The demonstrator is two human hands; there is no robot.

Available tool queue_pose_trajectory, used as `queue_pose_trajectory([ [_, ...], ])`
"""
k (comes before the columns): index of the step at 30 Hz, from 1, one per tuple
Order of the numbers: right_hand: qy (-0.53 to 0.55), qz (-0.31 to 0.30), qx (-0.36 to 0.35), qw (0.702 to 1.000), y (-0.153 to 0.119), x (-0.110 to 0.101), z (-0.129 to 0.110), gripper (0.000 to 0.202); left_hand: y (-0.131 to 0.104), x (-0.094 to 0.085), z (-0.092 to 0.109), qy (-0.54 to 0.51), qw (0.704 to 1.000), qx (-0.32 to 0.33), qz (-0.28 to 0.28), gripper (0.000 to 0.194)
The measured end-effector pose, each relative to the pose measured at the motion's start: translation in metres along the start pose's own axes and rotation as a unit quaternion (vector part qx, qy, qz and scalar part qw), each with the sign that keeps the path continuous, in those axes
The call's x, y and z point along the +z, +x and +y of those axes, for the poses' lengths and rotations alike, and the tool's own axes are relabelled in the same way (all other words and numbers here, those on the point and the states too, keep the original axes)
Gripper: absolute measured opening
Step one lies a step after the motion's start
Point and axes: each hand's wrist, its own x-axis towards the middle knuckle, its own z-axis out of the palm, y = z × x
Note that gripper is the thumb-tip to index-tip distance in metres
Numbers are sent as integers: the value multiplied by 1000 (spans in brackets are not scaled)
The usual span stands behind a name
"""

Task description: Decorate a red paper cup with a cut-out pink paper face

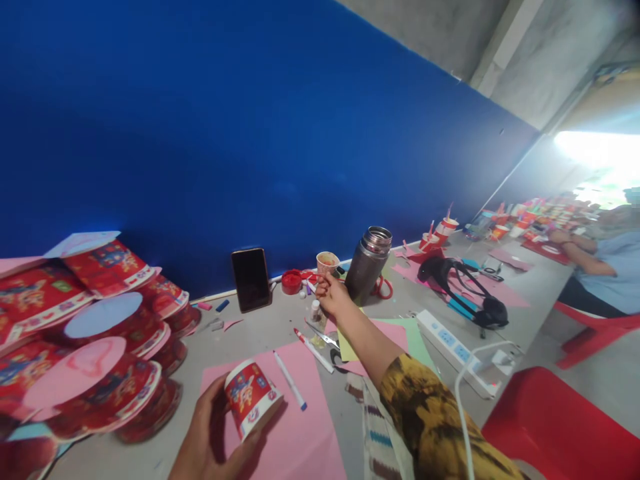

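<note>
My left hand [215, 427] grips a red printed paper cup [251, 393], tilted on its side above a pink paper sheet [300, 433]. Fingers and thumb wrap round its left and lower sides. My right hand [333, 293] reaches to the back of the table, its fingers closed just in front of a small paper cup [327, 261]. What they hold, if anything, is too small to tell. A white glue bottle [315, 309] stands below that hand, and a grey steel flask [367, 267] rises to its right. A blue-tipped marker [290, 380] lies on the pink sheet.
Stacked red paper cups [100, 333] fill the left side. A phone [251, 280] leans on the blue wall. Scissors [327, 339], a red marker [313, 348], a power strip [455, 353] and a black strapped item [465, 290] lie rightward. Another person [595, 260] sits far right.
</note>
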Motion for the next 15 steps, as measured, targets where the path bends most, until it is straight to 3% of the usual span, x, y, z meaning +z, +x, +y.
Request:
queue_pose_trajectory([
  [2,-48,-23,-18,998,-12,3,-8,13,-2,0,4,15,1000,-2,3,78],
  [5,-129,-59,-65,988,-37,3,-26,21,-4,-1,4,18,1000,8,2,77],
  [10,-304,-141,-135,933,-100,-8,-41,21,1,-6,-7,3,1000,16,-24,81],
  [11,-436,-178,-197,860,-112,-12,-37,21,0,-7,-8,-1,999,14,-30,82],
  [13,-632,-193,-274,699,-131,-24,-23,19,-3,-8,-5,-19,999,18,-42,80],
  [15,-739,-187,-258,594,-136,-40,-6,17,-6,-7,-2,-38,998,23,-54,77],
])
